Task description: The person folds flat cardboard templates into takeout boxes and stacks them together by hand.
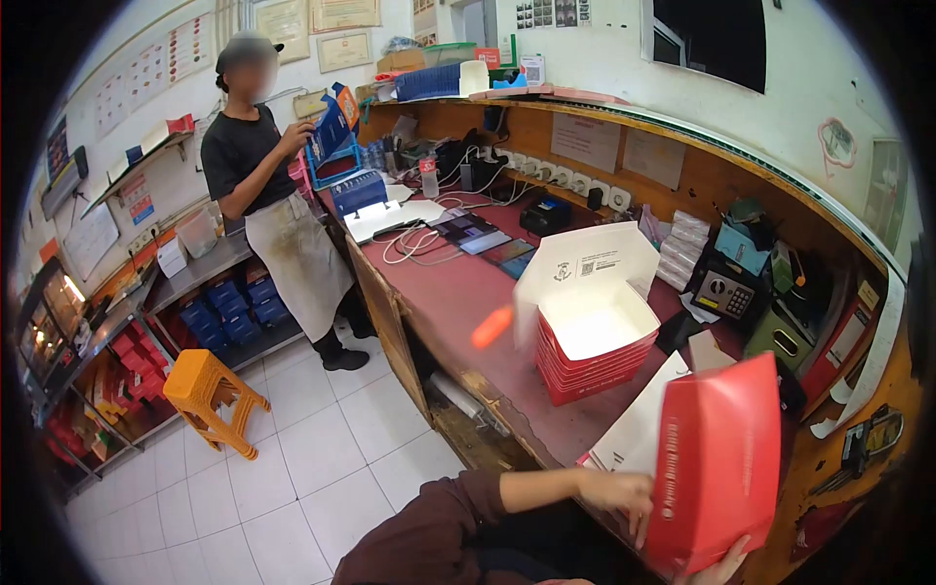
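A red cardboard box (717, 458) with white lettering is held up at the lower right, partly folded. Its lower edge rests in my right hand (723, 565), whose fingers are closed on it; part of that hand is cut off by the picture's bottom. My left hand (622, 495) has curled fingers at the box's left edge, slightly blurred. Flat white cardboard sheets (639, 419) lie on the table just behind the box. Beyond them rises a nested stack of red boxes (595, 366) with white insides, the top one's lid (590, 268) standing up.
On the red-topped table (439, 312) are phones or tablets (478, 237), cables and a blurred orange object (492, 329). A safe (723, 292) stands at right. Across the table's far end a person (258, 146) handles a blue box (330, 132). An orange stool (210, 395) stands on the tiles.
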A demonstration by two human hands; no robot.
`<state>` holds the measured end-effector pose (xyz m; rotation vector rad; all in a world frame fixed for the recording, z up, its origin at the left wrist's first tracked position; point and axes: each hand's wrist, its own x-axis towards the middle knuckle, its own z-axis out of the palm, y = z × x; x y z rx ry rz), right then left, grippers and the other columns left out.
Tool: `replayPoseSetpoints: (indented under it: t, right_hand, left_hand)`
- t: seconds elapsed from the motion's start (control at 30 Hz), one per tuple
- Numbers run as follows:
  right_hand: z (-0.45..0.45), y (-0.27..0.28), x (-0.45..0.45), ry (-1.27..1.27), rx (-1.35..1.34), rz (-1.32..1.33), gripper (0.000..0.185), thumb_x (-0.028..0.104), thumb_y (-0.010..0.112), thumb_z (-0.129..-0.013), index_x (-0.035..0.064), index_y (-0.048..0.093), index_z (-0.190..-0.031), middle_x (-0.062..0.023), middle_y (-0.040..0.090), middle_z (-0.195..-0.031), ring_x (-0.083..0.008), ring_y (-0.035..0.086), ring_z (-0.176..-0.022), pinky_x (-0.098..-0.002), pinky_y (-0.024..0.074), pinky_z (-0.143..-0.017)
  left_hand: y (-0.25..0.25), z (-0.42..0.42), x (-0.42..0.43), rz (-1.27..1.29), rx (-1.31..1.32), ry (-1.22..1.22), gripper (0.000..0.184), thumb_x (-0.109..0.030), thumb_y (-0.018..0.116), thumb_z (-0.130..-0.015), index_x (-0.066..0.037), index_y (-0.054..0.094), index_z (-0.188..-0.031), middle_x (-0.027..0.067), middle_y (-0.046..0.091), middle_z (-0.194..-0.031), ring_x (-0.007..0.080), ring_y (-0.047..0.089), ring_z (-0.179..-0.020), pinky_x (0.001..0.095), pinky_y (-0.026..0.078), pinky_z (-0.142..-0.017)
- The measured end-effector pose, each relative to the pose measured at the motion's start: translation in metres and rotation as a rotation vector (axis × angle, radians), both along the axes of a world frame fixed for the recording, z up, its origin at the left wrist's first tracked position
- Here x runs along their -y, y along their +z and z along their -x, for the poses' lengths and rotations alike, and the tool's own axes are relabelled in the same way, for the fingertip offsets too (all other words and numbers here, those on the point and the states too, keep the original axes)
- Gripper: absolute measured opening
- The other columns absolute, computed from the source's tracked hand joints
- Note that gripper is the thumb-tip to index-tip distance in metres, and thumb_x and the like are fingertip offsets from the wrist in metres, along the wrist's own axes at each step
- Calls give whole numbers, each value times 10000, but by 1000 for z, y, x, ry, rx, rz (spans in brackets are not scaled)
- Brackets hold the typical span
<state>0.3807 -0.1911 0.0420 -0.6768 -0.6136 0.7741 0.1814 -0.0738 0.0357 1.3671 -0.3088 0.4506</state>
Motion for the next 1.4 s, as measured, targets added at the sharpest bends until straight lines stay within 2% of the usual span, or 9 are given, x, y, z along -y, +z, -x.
replayPoseSetpoints:
  t: [0.2, 0.3, 0.4, 0.5, 0.6, 0.77, 0.93, 1.23, 1.4]
  right_hand:
    - [17, -15, -4, -371, 436, 0, 601, 432, 580, -788, -52, 431, -1111, -138, 539, -991, -224, 526, -885, -355, 452, -758]
    - [24, -9, -14, -571, 385, -45, 576, 468, 563, -788, -47, 495, -1036, -111, 592, -837, -210, 559, -747, -329, 464, -631]
    - [21, -28, -29, -474, 282, -19, 460, 306, 566, -809, -33, 455, -1098, -115, 540, -988, -216, 523, -884, -333, 419, -771]
    - [20, -43, -37, -375, 177, 15, 400, 145, 569, -829, -19, 415, -1160, -119, 487, -1139, -222, 487, -1021, -336, 374, -912]
    - [25, 44, -17, -288, -51, -96, 397, 153, 572, -828, -38, 423, -1142, -107, 500, -1098, -192, 490, -984, -308, 398, -862]
    - [-54, -8, -8, 662, -463, -110, 493, 415, 544, -815, -22, 517, -1042, -102, 600, -876, -230, 567, -736, -313, 458, -613]
    - [-43, -38, -26, -524, 683, 286, 321, 158, 548, -842, -30, 462, -1087, -98, 541, -1015, -179, 525, -901, -293, 430, -794]
    - [51, 24, -21, 178, -253, -88, 172, 170, 571, -804, 72, 500, -926, 18, 434, -628, -74, 413, -589, -197, 373, -567]
    - [36, -11, -42, -128, -152, -129, 346, 68, 541, -801, 55, 467, -1139, -103, 533, -1081, -173, 544, -846, -273, 433, -680]
  left_hand:
    - [-3, -34, 47, 987, 139, -383, 461, -379, 277, -928, -10, 426, -1160, 164, 590, -941, 251, 602, -728, 335, 503, -574]
    - [3, -44, 41, 900, 363, -669, 463, -320, 425, -900, -20, 353, -1245, 123, 583, -1020, 195, 584, -899, 339, 462, -798]
    - [4, -47, 50, -45, 322, 597, 594, -220, 575, -835, -23, 263, -1301, 91, 561, -1083, 174, 535, -1010, 332, 392, -904]
    - [12, -48, 54, 39, -229, 687, 746, -131, 680, -747, -10, 217, -1320, 79, 519, -1150, 190, 462, -1108, 334, 287, -993]
    - [43, -35, 34, 429, -375, 715, 548, -154, 678, -747, -21, 402, -1202, 72, 505, -1114, 142, 492, -998, 256, 425, -797]
    - [28, -14, -8, -590, -44, 1147, 665, -87, 681, -730, -33, 318, -1284, 24, 531, -957, 90, 496, -698, 232, 431, -610]
    - [24, -24, 18, -137, -23, 996, 439, -41, 603, -795, -8, 414, -1190, 68, 559, -985, 140, 550, -867, 266, 472, -698]
    - [9, -48, 31, -89, 26, 904, 414, -40, 555, -824, -13, 345, -1180, 76, 533, -1006, 119, 538, -902, 295, 472, -717]
    - [-35, -49, 7, 433, 152, 593, 337, -297, 408, -904, -62, 409, -1146, 61, 539, -1040, 192, 546, -912, 389, 411, -802]
